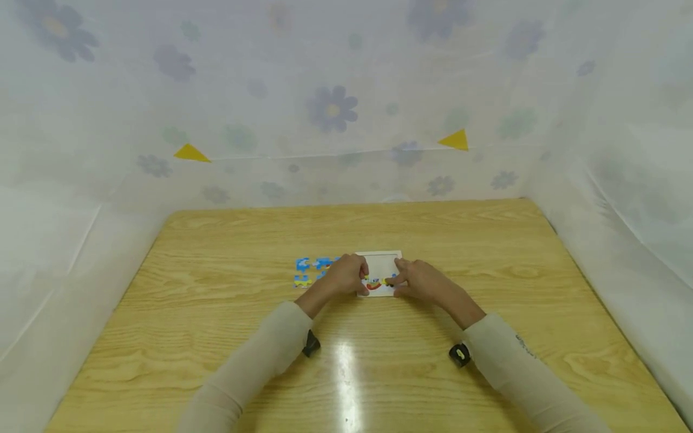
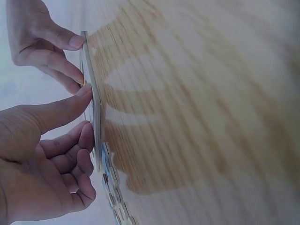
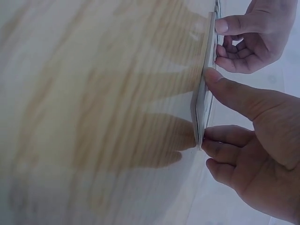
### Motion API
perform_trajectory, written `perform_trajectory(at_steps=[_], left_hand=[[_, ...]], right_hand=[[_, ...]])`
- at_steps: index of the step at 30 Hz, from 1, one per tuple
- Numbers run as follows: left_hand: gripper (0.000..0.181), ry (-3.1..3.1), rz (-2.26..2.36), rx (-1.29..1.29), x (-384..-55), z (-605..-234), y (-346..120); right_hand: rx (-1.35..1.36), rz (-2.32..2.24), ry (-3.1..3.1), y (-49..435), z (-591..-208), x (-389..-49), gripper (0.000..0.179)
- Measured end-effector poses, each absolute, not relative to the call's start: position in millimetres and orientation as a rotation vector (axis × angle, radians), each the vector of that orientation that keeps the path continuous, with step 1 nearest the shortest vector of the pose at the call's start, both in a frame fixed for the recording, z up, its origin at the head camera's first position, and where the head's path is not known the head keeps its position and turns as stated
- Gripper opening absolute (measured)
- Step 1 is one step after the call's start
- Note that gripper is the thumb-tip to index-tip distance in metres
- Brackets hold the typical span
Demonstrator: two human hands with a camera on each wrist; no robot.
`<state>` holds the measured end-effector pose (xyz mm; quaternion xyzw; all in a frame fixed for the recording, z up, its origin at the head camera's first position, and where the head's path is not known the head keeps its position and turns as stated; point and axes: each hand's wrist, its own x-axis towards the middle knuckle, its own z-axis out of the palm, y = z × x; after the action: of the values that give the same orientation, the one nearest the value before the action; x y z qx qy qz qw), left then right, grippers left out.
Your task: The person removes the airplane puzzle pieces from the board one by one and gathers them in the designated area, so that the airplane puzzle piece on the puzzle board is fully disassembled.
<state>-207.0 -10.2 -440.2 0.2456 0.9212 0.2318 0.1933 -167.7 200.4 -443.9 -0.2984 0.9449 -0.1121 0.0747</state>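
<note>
Firstly, at the left, loose puzzle pieces (image 1: pixel 302 264) lie on the wooden table (image 1: pixel 346 228), partly behind the left hand (image 1: pixel 344 275), which is nearer to them than the other one. Its thumb touches the near side of the white tray (image 1: pixel 381 263), and its other fingers are bent at the left side; whether they pinch a piece, I cannot tell. Next, the tray lies flat between both hands; its longer direction is not certain from this angle. Inside, the fitted pieces (image 1: pixel 373 287) make a strip from left to right along the near part, between the two sets of fingers, while the far part is bare. Finally, the right hand (image 1: pixel 425 281) has its fingers spread: the thumb is at the near edge, one finger at the right side, another reaches inward over the strip.
</note>
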Motion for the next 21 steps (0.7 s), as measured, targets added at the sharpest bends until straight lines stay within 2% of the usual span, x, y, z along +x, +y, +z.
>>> perform_trajectory(at_steps=[21], left_hand=[[0.038, 2.639, 0.628, 0.658, -204.9, -444.8, -8.0]], right_hand=[[-0.83, -0.356, 2.845, 195.4, -439.9, -164.9, 0.032]])
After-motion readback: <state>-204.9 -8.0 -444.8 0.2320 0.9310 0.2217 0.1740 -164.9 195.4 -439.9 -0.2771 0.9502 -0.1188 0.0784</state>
